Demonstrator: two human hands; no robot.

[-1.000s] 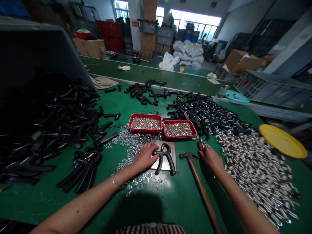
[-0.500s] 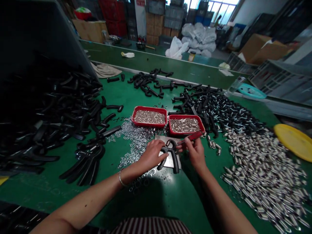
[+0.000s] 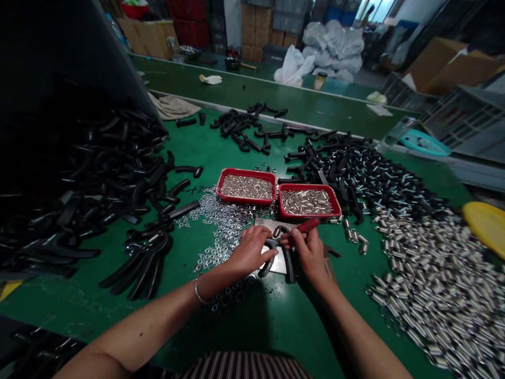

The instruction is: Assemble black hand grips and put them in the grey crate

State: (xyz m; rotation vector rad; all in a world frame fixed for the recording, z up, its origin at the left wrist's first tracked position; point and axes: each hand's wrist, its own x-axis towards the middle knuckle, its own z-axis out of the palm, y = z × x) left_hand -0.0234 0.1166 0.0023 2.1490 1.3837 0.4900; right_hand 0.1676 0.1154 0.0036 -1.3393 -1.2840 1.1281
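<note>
A green table [image 3: 213, 158] filled the foreground, its pale far edge bordered by a second green surface [image 3: 173, 79]; beyond, in the room, stood a cardboard box [image 3: 148, 39] and stacked white bags [image 3: 333, 47], with a bright window in the far right.

The black hand grip [image 3: 290, 267] lay on a metal plate [image 3: 279, 263], midway along the table and closer to its near edge. Its long axis ran from far edge to near edge: the curved top faced the far side, and the legs, spread apart, pointed nearward. The left hand [image 3: 253, 247], partly curled, had thumb and fingers on the grip's left side. The right hand [image 3: 311, 253] was closed in a pinch around a red-handled tool [image 3: 309, 226], whose handle end pointed toward the far right corner and whose shaft slanted down to the grip; its tip was hard to make out.

There were two red trays [image 3: 248, 201] beyond the plate, one hammer [image 3: 333, 252] partly hidden by the right arm, and one yellow lid [image 3: 487, 225] at the right edge. Black handles [image 3: 118, 173] toward the left edge, loose rings [image 3: 221, 231] and metal cylinders [image 3: 445, 305] near the right edge were too many to count.
</note>
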